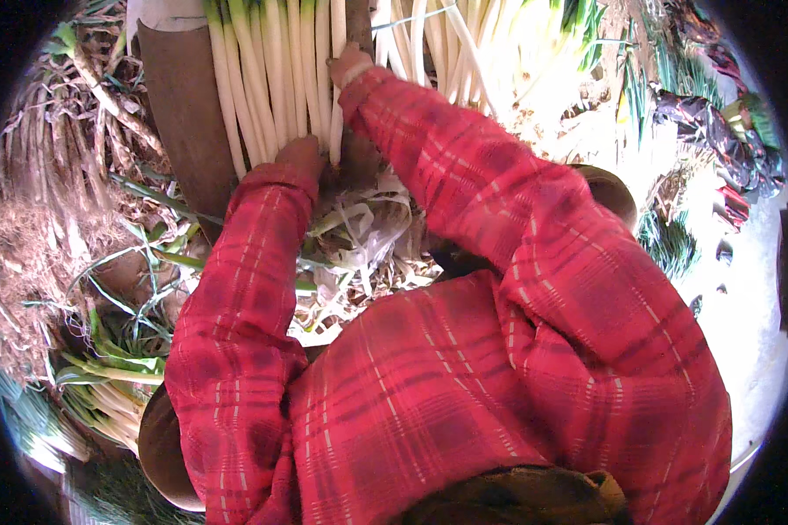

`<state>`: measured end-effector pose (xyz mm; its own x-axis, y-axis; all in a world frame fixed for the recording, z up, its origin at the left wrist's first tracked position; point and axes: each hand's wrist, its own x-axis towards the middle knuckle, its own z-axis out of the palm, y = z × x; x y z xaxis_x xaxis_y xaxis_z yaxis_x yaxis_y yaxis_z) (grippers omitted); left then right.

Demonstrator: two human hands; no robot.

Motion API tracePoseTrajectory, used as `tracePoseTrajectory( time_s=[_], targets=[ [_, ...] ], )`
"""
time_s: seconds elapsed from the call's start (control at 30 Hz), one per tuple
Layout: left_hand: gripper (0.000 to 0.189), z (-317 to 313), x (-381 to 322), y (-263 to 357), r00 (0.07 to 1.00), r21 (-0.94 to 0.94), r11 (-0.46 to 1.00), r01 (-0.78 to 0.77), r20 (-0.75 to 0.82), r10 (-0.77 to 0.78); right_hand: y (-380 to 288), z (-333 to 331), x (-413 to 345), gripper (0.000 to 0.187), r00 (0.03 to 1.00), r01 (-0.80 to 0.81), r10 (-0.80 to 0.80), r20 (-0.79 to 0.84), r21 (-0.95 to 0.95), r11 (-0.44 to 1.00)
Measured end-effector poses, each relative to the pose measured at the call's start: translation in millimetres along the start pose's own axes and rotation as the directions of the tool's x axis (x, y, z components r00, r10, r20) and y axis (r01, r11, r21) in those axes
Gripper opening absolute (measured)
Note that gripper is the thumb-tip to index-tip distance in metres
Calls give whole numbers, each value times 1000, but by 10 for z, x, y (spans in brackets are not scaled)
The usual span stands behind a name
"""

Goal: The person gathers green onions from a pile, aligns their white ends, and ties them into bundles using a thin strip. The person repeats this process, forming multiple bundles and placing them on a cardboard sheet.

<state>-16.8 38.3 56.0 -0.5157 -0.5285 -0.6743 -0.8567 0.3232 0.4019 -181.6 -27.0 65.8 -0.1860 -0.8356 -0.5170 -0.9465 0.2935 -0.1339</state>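
Long white-stemmed Welsh onions (276, 79), green toward the top edge of the view, lie side by side on a brown surface (180, 98). My left hand (300, 155) rests at their lower ends, its fingers mostly hidden by the hand itself and the red plaid cuff. Higher up, my right hand (352, 63) touches the rightmost stalk from its right side. Whether either hand grips a stalk cannot be made out.
Beyond my right forearm lies another row of white stems (433, 52). Untrimmed onions with dry roots (46, 177) are heaped at the left. Peeled skins and leaf scraps (361, 236) litter the ground before me. Dark patterned plastic (716, 131) lies far right.
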Motion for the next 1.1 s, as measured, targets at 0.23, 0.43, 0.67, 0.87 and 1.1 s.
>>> tracePoseTrajectory(
  time_s=[0.23,0.43,0.67,0.87,1.1],
  targets=[
    [42,-34,-29,18,999,4,1000,-29,-42,29,119,-295,-85,22,885,433,-253,392,-488,758],
    [45,4,9,-35,999,-32,999,-36,-26,35,297,479,550,31,931,251,-146,336,-294,922],
    [52,-6,83,-16,996,-201,976,84,16,-83,656,1169,1022,51,982,4,-13,189,50,999],
    [49,-30,-59,185,993,-103,988,118,-9,-120,344,515,893,54,963,-68,99,252,-126,990],
    [43,-113,-115,213,994,-118,989,85,-63,-93,123,-383,847,89,974,-77,115,-197,191,979]
  ],
)
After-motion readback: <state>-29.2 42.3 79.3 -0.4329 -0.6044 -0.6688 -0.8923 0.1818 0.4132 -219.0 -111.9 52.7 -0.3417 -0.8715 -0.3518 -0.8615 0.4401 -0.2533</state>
